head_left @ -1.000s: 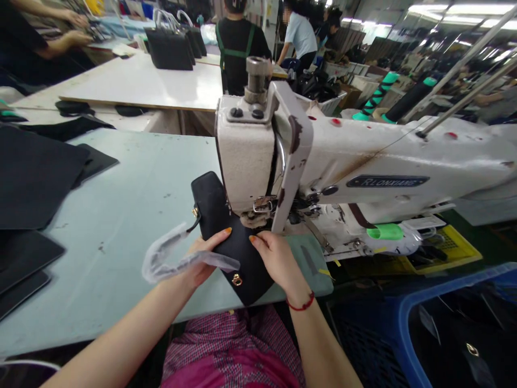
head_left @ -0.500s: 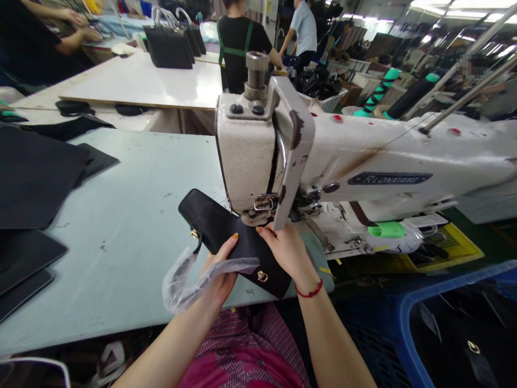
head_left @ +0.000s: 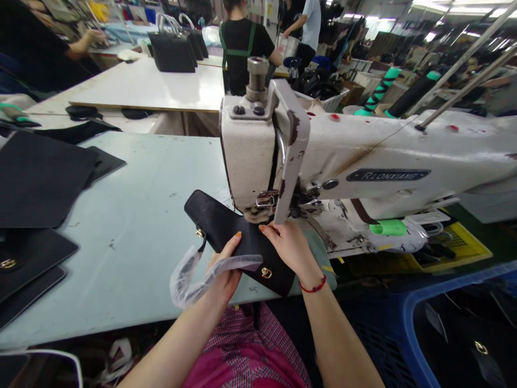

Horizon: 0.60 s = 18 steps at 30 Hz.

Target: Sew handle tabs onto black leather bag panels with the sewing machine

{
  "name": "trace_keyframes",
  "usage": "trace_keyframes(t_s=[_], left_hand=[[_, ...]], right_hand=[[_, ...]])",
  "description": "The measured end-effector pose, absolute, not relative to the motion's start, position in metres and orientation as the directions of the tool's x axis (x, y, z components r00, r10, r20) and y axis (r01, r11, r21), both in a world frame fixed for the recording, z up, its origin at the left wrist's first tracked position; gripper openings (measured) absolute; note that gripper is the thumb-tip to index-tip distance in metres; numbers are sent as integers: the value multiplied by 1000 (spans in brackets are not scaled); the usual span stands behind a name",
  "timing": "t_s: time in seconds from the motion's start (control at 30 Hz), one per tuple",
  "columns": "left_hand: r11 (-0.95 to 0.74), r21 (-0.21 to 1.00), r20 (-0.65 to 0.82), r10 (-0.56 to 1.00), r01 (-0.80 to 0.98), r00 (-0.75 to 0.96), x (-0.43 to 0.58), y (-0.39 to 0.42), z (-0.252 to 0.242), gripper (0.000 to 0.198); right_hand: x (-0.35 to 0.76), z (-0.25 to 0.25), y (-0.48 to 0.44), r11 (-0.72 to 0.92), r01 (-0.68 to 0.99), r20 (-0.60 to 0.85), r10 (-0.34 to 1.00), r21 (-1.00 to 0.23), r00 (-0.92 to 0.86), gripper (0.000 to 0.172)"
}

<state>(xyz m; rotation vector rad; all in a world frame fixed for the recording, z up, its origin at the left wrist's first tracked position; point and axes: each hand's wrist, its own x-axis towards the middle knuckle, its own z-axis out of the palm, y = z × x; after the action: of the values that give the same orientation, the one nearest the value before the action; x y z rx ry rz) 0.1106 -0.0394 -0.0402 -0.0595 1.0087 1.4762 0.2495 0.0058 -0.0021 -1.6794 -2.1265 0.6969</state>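
Note:
A black handbag (head_left: 216, 221) lies slantwise on the pale green table, its upper edge under the head of a white sewing machine (head_left: 252, 156). Gold-coloured fittings show on its near side, and a handle wrapped in clear plastic (head_left: 183, 277) loops out to the left. My left hand (head_left: 226, 272) grips the bag's near edge, thumb on top and fingers underneath, with the wrapped handle crossing over it. Close to the machine's foot, my right hand (head_left: 288, 245) is closed on the bag's far edge, thumb and forefinger together. The needle point is hidden.
Black flat panels (head_left: 44, 178) are piled on the table's left side. A blue basket (head_left: 407, 318) holding black pieces stands at the lower right, near a yellow crate (head_left: 468, 250). Black bags (head_left: 172, 52) stand on a white table behind; other people work beyond.
The view has shifted slightly, so the bag and machine appear a little further right. Both hands keep their hold on the bag, which stays under the machine head.

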Motion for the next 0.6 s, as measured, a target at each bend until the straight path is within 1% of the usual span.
trace_keyframes(t_s=[0.23, 0.4, 0.6], left_hand=[[161, 539, -566, 796, -827, -214, 111, -41, -40, 39], [169, 545, -555, 807, -821, -203, 109, -40, -41, 35], [182, 580, -554, 802, -794, -222, 106, -37, -40, 27]], right_hand=[[250, -7, 6, 180, 779, -14, 972, -600, -235, 30], [249, -9, 6, 171, 782, -5, 976, -600, -218, 29], [247, -8, 6, 169, 767, 8, 978, -619, -209, 26]])
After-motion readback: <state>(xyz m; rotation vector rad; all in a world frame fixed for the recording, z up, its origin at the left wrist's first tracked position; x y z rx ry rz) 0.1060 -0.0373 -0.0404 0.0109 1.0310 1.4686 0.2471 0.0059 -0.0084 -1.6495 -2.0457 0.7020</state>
